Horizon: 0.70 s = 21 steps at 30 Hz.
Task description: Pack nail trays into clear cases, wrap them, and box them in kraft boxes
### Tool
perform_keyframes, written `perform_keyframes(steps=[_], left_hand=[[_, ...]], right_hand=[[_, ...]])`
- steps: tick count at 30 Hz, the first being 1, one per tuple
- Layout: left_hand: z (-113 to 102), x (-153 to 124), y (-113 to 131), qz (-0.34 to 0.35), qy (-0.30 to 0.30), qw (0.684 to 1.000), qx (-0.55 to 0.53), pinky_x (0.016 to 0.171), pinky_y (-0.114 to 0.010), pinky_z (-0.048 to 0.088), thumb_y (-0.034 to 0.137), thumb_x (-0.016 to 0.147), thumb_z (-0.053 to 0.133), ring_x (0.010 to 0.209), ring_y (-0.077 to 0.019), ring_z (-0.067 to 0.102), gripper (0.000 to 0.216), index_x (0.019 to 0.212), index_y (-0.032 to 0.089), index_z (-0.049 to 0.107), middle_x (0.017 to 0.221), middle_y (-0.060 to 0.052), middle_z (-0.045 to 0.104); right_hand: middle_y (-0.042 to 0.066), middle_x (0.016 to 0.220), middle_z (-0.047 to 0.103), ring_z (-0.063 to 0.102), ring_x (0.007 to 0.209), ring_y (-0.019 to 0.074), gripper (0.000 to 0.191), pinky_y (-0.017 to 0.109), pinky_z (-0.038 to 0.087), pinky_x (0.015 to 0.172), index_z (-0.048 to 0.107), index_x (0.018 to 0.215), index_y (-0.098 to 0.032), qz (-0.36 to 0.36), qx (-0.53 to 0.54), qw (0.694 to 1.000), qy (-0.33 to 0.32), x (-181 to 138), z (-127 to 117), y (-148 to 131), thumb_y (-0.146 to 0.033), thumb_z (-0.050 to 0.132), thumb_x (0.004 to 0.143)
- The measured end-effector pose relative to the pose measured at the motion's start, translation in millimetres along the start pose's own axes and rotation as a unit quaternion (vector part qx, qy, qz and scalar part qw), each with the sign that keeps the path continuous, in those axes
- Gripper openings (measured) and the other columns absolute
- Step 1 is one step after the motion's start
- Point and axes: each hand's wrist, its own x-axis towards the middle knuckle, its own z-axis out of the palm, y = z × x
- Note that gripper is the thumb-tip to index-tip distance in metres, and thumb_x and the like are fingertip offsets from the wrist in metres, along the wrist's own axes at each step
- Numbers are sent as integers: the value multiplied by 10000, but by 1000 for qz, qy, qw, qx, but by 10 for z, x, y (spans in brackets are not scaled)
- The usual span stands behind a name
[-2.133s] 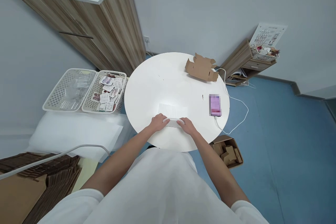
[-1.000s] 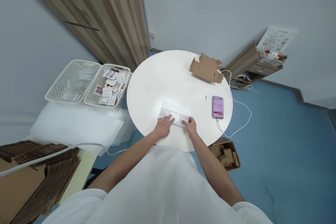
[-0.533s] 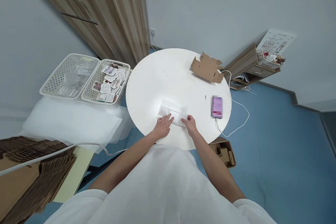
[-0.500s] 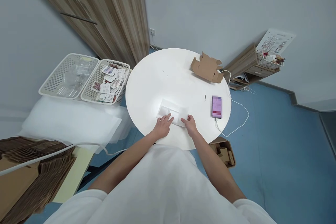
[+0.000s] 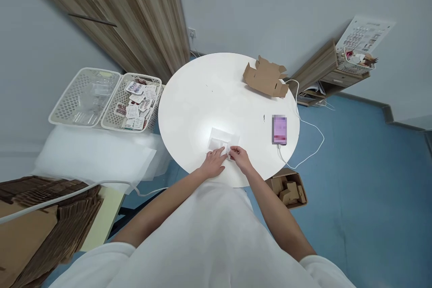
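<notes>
A thin white foam sheet, partly folded over, lies near the front edge of the round white table. My left hand rests on its near part, fingers spread and pressing down. From the other side, my right hand pinches the sheet's right end between thumb and fingers, folded in close to the left fingertips. Whether anything lies inside the fold I cannot make out. An unfolded brown cardboard box sits at the table's far right.
A phone with a white cable lies on the table's right side. At left stand two white baskets, one holding printed cards, beside white foam sheets and stacked flat cardboard. A carton sits below the table's right edge.
My right hand has moved inward to the left, folding the sheet's right end toward my left hand. The left hand stays pressed on the sheet. The view has shifted slightly.
</notes>
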Motion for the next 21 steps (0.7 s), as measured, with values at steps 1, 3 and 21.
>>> perform_keyframes(steps=[1, 3, 21], left_hand=[[-20, -10, 4, -9, 6, 1000, -3, 900, -436, 285, 265, 764, 453, 1220, -280, 295, 620, 1342, 219, 236, 1405, -125, 250], [-67, -35, 16, -11, 19, 1000, 3, 923, -424, 268, 278, 781, 423, 1250, -262, 264, 652, 1369, 192, 155, 1414, -130, 236], [-9, -196, 78, -135, 22, 989, -51, 963, -492, 254, 319, 754, 510, 1293, -312, 184, 612, 1314, 248, 275, 1431, -123, 174]], right_hand=[[43, 875, 604, 590, 719, 123, 293, 276, 495, 703, 567, 949, -166, 3, -9, 1000, -4, 17, 39, 4, -250, 559, 668], [55, 911, 607, 595, 753, 129, 313, 281, 494, 727, 564, 989, -162, 6, -29, 1000, 0, 62, 89, 24, -219, 537, 682], [104, 1359, 285, 353, 1186, 261, 488, 401, 428, 854, 357, 1292, -249, -207, -438, 875, 29, -18, 150, 263, -189, 429, 813]])
